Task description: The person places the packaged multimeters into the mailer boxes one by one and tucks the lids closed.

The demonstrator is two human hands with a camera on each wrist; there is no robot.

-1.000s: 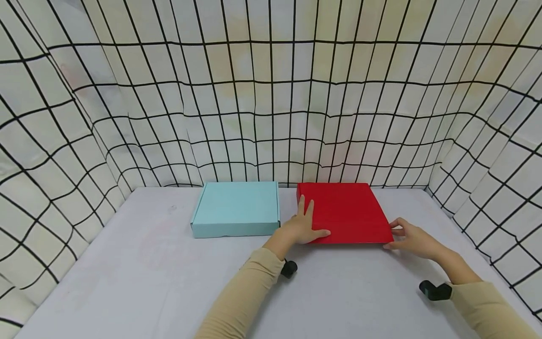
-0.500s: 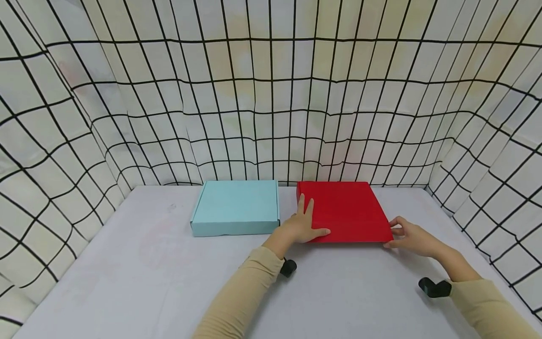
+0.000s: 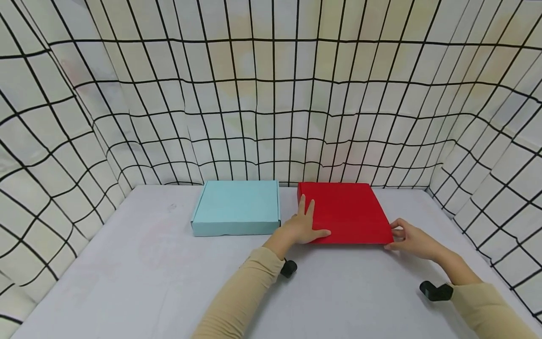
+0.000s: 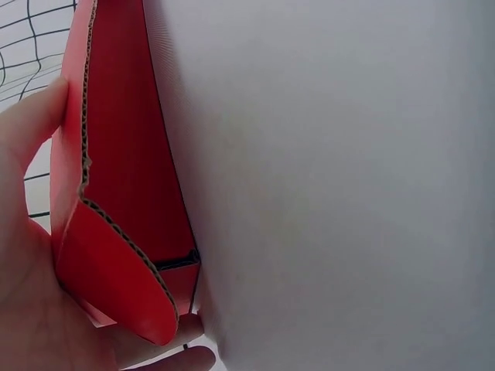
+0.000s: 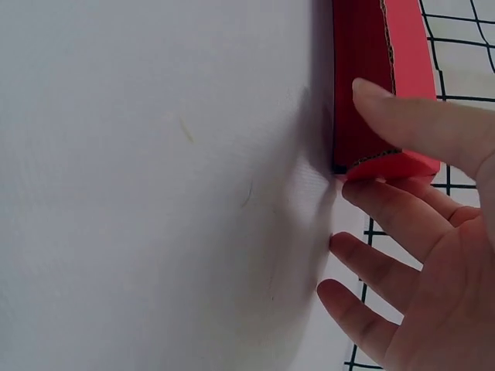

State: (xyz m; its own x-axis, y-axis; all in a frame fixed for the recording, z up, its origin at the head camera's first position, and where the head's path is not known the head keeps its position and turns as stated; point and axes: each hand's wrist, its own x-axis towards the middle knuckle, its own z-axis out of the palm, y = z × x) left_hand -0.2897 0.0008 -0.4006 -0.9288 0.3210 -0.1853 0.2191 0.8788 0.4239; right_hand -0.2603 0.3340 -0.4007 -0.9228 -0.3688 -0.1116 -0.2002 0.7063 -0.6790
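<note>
A red cardboard box (image 3: 349,212) lies on the right part of the table. My left hand (image 3: 298,228) holds its front left corner, the thumb on the lid and the other fingers along the left side. At the front right corner, my right hand (image 3: 412,241) pinches the box between thumb and index finger, with the remaining fingers spread apart. In the left wrist view, the lid's front flap (image 4: 76,154) stands out from the red front wall (image 4: 128,147), and a rounded side tab (image 4: 116,270) sticks out beside the palm. The box's inside is hidden.
A closed light blue box (image 3: 237,207) lies just left of the red one, with a narrow gap between them. The white table (image 3: 127,273) is bounded by a white curtain with black grid lines (image 3: 262,103). Black wrist cameras (image 3: 436,291) sit by the sleeves.
</note>
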